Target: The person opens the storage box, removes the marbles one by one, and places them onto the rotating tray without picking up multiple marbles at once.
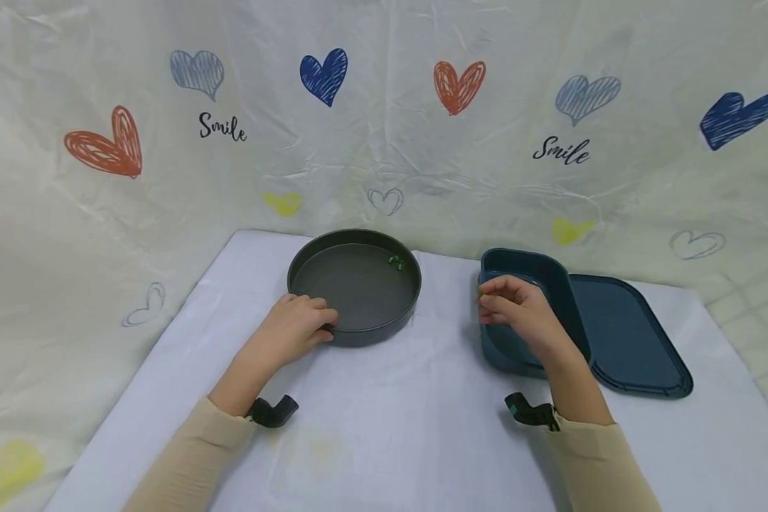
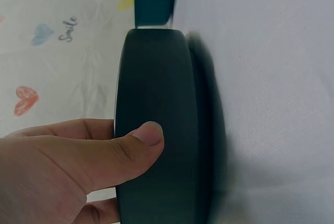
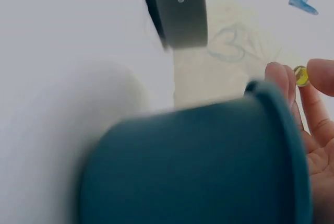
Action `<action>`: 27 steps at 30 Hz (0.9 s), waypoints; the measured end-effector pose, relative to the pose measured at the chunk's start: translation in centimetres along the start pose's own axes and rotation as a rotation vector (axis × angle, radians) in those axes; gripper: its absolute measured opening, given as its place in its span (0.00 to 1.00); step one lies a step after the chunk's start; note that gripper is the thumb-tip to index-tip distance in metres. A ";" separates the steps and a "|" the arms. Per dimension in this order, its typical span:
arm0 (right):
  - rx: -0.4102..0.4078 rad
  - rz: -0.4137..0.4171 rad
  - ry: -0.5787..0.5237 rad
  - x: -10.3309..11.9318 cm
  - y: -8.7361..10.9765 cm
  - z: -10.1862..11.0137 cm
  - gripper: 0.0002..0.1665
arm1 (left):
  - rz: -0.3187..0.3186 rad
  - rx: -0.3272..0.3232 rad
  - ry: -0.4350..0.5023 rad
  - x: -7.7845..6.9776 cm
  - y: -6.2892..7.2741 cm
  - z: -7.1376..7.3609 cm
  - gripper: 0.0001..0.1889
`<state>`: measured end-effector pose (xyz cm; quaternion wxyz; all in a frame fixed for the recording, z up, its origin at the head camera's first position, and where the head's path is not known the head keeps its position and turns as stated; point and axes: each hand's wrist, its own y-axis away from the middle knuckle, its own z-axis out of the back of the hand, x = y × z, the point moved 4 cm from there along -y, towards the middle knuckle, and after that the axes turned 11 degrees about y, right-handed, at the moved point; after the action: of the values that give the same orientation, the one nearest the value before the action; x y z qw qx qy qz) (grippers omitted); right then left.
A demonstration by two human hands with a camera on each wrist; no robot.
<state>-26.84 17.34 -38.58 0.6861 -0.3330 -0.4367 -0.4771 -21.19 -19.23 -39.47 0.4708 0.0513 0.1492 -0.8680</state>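
At left, the left hand (image 1: 294,323) grips the near-left rim of a round, smooth, dark grey pan (image 1: 352,284), its thumb flat on the outer wall and fingers over the edge. The pan is shallow, with a level matte floor; a few small, irregular green pieces (image 1: 396,262) lie inside near the far-right wall. A broad strip of soft white cloth (image 1: 416,427) separates the pan from the deep blue container (image 1: 534,259) to its right, and more extends toward the sleeves. Above the container's left rim, the right hand (image 1: 518,309) narrows thumb and fingertips on a small, round, glossy yellow bead (image 3: 301,76), held in the air. The container has rounded corners and smooth walls; at far right, a flat blue lid (image 1: 630,334) with a raised border lies close beside it, contact uncertain. Behind hangs a creased, heart-printed sheet (image 1: 384,149).
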 end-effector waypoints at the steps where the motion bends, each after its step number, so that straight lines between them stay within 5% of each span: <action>1: 0.007 0.004 -0.008 0.2 -0.1 -0.2 0.21 | 0.000 0.000 -0.002 0.0 0.0 0.0 0.09; 20: 0.092 -0.026 -0.186 4.3 -3.6 -5.7 0.14 | -0.004 0.000 -0.008 0.1 -0.1 -0.2 0.09; 27: 0.061 0.049 -0.342 6.3 -5.1 -6.3 0.07 | -0.006 -0.009 -0.009 0.1 -0.1 -0.2 0.09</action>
<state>-28.88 7.89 -35.09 0.6229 -0.3991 -0.5531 -0.3831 -21.32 -19.22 -39.63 0.4689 0.0449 0.1515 -0.8690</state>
